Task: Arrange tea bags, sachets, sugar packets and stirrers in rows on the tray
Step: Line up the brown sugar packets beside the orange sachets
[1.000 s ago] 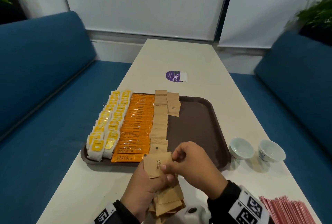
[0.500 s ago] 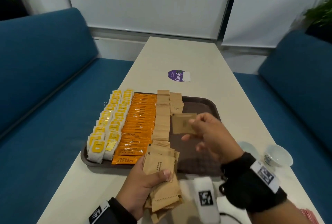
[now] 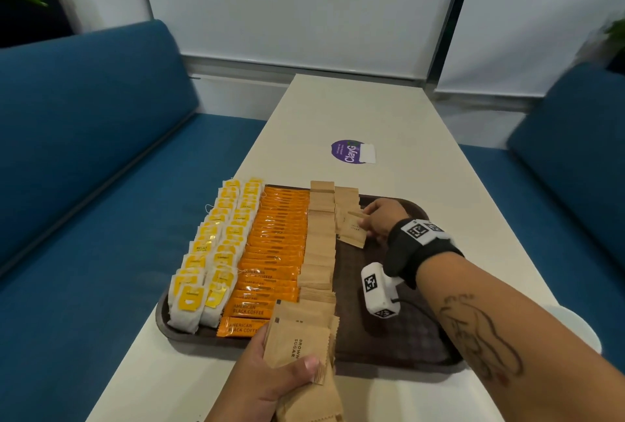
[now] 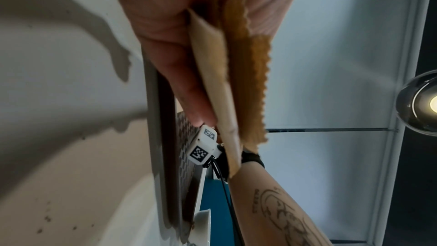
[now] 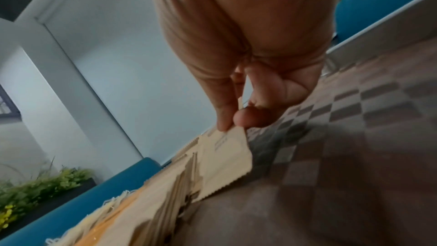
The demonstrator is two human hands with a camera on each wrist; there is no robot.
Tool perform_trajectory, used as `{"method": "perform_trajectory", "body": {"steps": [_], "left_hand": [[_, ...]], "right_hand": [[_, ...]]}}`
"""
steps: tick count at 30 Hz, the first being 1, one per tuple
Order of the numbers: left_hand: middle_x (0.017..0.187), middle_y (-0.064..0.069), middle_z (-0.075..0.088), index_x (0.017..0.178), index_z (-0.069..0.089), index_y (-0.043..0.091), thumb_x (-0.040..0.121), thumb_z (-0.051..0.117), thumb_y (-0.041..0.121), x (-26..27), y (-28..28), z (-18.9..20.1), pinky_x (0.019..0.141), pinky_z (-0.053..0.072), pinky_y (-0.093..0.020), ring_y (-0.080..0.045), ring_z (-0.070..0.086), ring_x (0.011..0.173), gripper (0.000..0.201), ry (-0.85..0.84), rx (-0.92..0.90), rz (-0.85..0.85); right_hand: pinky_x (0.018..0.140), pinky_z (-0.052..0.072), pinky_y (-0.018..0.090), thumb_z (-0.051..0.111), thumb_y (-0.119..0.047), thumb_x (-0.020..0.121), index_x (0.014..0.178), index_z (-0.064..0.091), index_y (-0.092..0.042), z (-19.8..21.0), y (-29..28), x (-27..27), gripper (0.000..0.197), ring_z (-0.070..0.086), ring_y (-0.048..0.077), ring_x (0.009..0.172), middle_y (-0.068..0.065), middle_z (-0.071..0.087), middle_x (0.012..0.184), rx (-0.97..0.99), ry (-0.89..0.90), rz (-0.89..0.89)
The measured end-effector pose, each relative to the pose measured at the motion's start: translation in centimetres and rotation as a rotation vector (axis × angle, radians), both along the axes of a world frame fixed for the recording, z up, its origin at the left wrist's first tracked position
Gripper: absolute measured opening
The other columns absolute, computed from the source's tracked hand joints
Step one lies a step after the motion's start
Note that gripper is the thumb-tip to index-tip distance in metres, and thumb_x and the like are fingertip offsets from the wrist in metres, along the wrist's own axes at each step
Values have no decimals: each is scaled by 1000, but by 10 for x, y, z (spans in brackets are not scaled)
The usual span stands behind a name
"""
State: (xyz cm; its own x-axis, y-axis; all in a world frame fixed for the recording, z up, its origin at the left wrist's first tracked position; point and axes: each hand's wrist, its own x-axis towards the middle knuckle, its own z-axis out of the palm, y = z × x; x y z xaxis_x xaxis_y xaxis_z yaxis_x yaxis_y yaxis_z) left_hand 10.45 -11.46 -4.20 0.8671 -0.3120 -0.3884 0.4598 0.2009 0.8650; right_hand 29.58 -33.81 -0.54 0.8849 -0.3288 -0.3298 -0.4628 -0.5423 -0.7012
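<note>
Our right hand (image 3: 382, 218) pinches one sugar packet (image 3: 353, 234) over the tray (image 3: 399, 340) while our left hand (image 3: 267, 384) grips a stack of packets (image 3: 301, 347).

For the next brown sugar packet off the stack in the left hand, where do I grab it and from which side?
Pinch the top packet at its far upper corner, coming from the right with the right hand. The left hand clamps the stack's near end with its thumb, and the packets fan out at the far end, so that flat free edge peels off without disturbing the rest.
</note>
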Motion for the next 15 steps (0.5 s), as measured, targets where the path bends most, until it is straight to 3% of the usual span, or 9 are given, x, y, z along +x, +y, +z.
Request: {"method": "perform_trajectory", "body": {"steps": [2,4,5,8,12,15], "left_hand": [[103,-17,70,118,55,17,9,96,37,1,1,-2,95,46,-55,-38,64,102,118,-3,18,4],[100,-13,72,112,57,20,5,94,40,1,1,-5,95,47,-53,-34,65,100,115,-23,29,-1],[97,-10,73,109,58,20,2,93,43,1,1,-6,94,48,-51,-31,65,99,114,-31,41,-6],[92,-3,74,105,59,21,-2,90,47,0,0,-8,88,50,-43,-25,65,97,114,-33,55,-7],[89,-2,73,103,59,21,-2,90,42,0,0,-11,82,50,-37,-21,65,94,111,-27,76,-5],[91,-3,74,104,59,22,-3,90,45,0,3,-15,89,50,-43,-23,65,96,114,-19,83,12]], "right_hand": [[88,54,35,68,-4,83,79,56,-16,-2,3,8,18,61,20,85,13,65,110,-70,8,12],[95,51,38,71,-9,82,94,62,-11,-2,4,14,16,62,23,99,11,64,112,-178,9,39],[95,50,37,72,-12,82,104,62,-9,-3,5,16,24,62,24,104,10,64,113,-239,3,48],[88,52,31,74,-23,79,112,60,-7,-7,8,23,39,63,23,101,8,64,111,-358,12,56],[65,45,25,74,-32,78,107,61,-6,-10,14,27,41,57,19,79,6,62,92,-408,38,13],[70,47,25,71,-27,82,107,62,-5,-12,14,30,35,59,21,84,7,62,94,-415,31,5]]}}
